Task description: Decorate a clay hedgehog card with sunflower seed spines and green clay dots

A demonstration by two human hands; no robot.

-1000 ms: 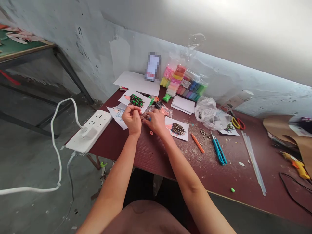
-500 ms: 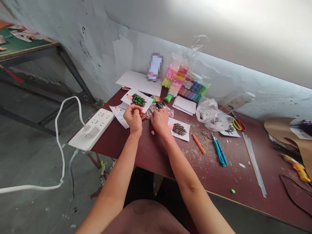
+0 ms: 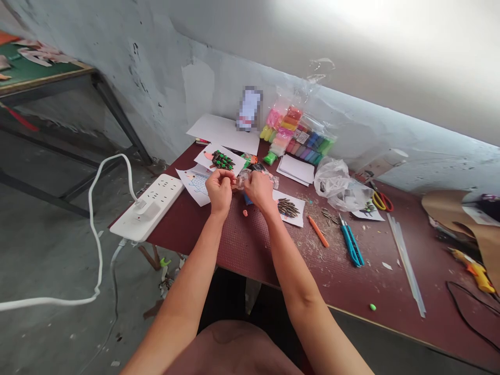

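Between the curled left hand (image 3: 220,192) and the bent-fingered right hand (image 3: 259,190), whose grips could not be told, sat a crumpled clear plastic wrapper (image 3: 242,179), probably light, limp and slippery, best pinched by an edge.

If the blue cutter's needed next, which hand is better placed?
Right hand, probably: it's nearer the blue cutter, and the right forearm lies between the cutter and the left hand. Whether its fingers are free is unclear.
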